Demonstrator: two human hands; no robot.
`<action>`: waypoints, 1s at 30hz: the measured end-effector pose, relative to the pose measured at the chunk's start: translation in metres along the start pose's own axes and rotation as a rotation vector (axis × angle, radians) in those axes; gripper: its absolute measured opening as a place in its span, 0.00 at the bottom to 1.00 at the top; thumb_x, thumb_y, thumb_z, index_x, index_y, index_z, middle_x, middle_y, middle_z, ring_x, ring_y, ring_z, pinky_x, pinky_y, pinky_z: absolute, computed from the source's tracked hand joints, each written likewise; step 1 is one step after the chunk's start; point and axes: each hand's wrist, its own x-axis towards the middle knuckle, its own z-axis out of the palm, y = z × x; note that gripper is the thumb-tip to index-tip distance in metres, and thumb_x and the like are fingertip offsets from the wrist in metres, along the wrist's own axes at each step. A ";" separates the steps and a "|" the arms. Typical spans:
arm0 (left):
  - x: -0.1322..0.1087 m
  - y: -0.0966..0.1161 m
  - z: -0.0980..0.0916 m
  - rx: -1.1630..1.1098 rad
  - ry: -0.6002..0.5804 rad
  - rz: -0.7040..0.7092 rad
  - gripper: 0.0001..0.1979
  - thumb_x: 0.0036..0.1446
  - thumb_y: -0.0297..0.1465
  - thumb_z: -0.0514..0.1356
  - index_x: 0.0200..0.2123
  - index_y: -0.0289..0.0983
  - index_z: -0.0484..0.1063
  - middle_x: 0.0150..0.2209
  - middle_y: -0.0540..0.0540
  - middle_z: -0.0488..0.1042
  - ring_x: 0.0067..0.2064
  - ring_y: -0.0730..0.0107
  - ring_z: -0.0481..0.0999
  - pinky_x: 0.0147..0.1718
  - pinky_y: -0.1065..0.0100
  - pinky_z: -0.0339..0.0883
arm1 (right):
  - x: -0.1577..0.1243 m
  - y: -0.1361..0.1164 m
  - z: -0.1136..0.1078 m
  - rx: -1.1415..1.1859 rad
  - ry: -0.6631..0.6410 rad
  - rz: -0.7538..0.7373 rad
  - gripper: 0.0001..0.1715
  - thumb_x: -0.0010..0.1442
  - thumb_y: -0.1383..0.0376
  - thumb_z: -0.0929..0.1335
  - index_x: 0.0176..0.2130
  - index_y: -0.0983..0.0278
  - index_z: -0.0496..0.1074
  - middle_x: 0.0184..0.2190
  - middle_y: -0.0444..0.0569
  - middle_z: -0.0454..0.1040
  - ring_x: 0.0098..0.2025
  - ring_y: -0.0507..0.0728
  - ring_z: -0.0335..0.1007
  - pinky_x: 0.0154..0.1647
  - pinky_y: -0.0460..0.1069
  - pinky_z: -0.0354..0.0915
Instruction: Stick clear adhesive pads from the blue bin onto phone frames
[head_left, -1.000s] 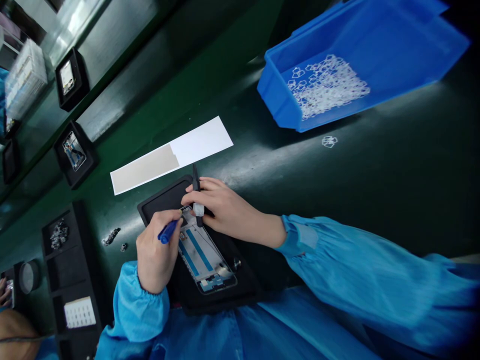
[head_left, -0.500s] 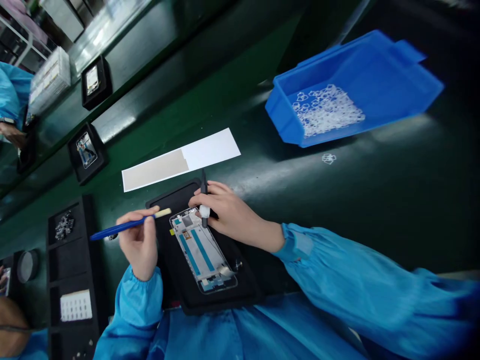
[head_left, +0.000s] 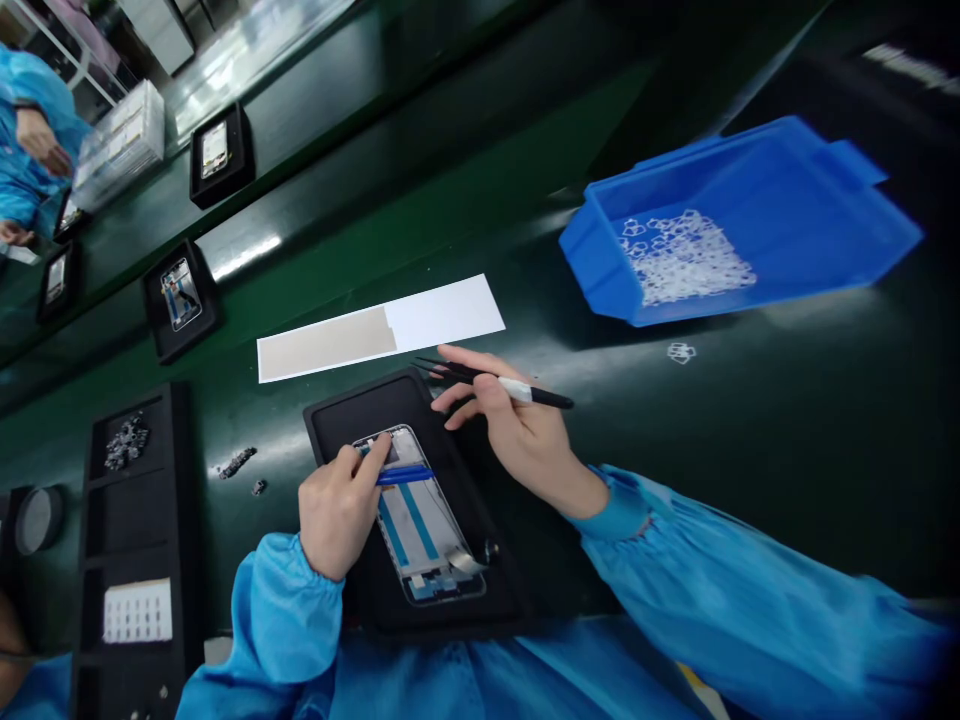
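Blue plastic, slim: a pen-like tool (head_left: 405, 475) gripped in the left hand (head_left: 339, 515), lying across a phone frame (head_left: 424, 525), with one fingertip on the frame's far left end. Right hand (head_left: 532, 440) grasps black tweezers (head_left: 517, 388) with a white band, tips pointing left, clear of the frame. Frame sits in a black tray (head_left: 337, 420) at the near edge of the green bench (head_left: 600, 420). Just beyond the tray, a white and beige strip (head_left: 450, 308). Far right, a blue bin (head_left: 810, 220) with a heap of white looped pieces (head_left: 690, 265); a few more on the bench before it. Left, a black compartment tray (head_left: 176, 500): metallic bits (head_left: 127, 442) in its far compartment, a marked white card (head_left: 137, 612) nearer. Far left, smaller black trays bearing phone parts; beyond, a co-worker's blue sleeve (head_left: 37, 85).
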 end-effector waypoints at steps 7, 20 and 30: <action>0.020 0.004 -0.024 0.097 -0.163 0.108 0.17 0.59 0.24 0.60 0.51 0.36 0.72 0.30 0.50 0.71 0.23 0.69 0.72 0.18 0.68 0.59 | -0.001 -0.002 0.005 0.033 -0.051 0.096 0.18 0.63 0.51 0.68 0.42 0.62 0.73 0.33 0.47 0.75 0.28 0.52 0.75 0.25 0.47 0.75; -0.003 0.002 -0.001 -0.068 -0.042 -0.024 0.23 0.58 0.21 0.58 0.56 0.40 0.69 0.32 0.50 0.72 0.26 0.72 0.74 0.21 0.70 0.64 | -0.006 0.002 0.012 0.057 -0.056 0.121 0.20 0.59 0.48 0.70 0.36 0.62 0.71 0.25 0.43 0.72 0.24 0.52 0.73 0.21 0.47 0.72; 0.012 0.001 -0.009 -0.088 -0.252 -0.031 0.23 0.58 0.27 0.63 0.57 0.44 0.69 0.36 0.50 0.71 0.28 0.69 0.77 0.20 0.69 0.64 | -0.006 0.002 0.010 -0.055 -0.061 0.084 0.20 0.60 0.48 0.69 0.35 0.63 0.74 0.27 0.47 0.75 0.25 0.53 0.73 0.24 0.47 0.71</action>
